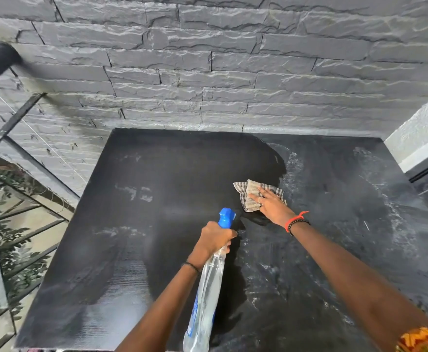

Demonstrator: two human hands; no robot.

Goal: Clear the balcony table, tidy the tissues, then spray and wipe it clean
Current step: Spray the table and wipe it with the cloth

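Cloth [249,193] is pressed on the bench [157,224] centre under straight fingers of the right hand [268,203], dusty unwiped part lying to its right, while the spray bottle [206,288], long axis toward the wall, is gripped at the neck by the left hand [215,237].

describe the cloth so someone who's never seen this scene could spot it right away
Start at the big black table against the grey stone wall. Right of its middle, the right hand presses flat on a small crumpled cloth. It is the only pale, grey-checked thing on the dark top; the blue-capped spray bottle is in the left hand.
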